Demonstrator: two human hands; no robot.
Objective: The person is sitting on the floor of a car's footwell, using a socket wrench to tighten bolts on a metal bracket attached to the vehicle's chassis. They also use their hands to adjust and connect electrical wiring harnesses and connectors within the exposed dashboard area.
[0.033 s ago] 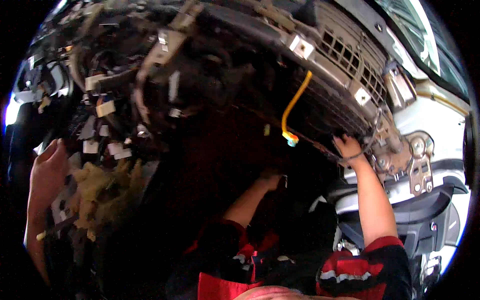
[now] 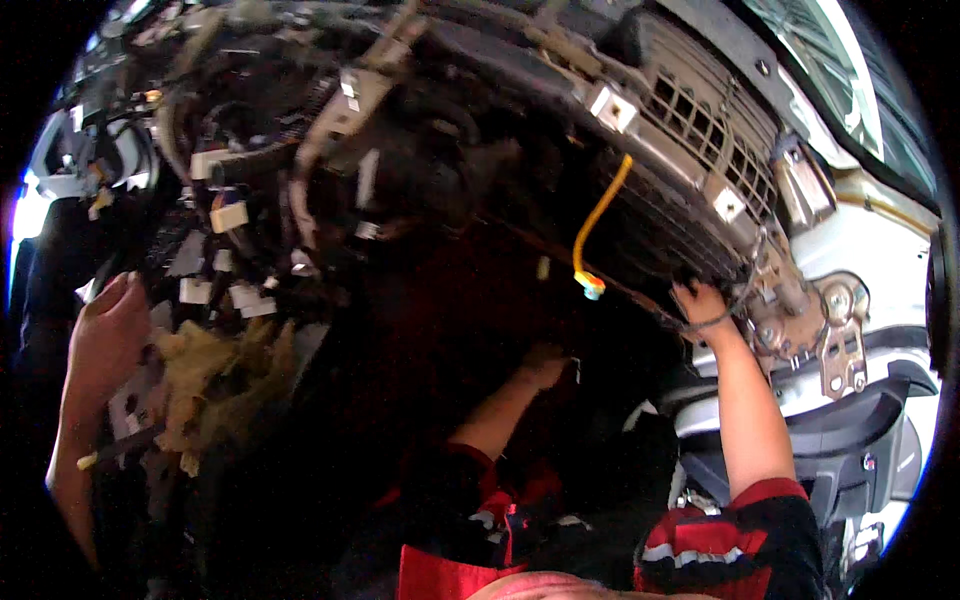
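Observation:
My right hand (image 2: 703,303) reaches in beneath the metal crossbeam, its fingers bent inward; what they hold, if anything, is hidden. A dark cable (image 2: 722,318) loops across that wrist. My left hand (image 2: 546,368) is in deep shadow low in the middle, beside a small pale strip (image 2: 577,370), and its fingers cannot be made out. Between and above my hands hangs a yellow cable (image 2: 598,215), ending in a yellow connector with a pale blue tip (image 2: 591,288).
Another person's hand (image 2: 112,318) is at the far left, beside torn yellowish padding (image 2: 220,385). Loose wiring with white connectors (image 2: 230,217) hangs above it. A slotted grey panel (image 2: 700,115) lies along the upper right; a metal hinge bracket (image 2: 838,300) and door (image 2: 850,440) stand right.
The whole view has shifted slightly, so the wiring and beam sit a little further right and lower. My hands stay in about the same places.

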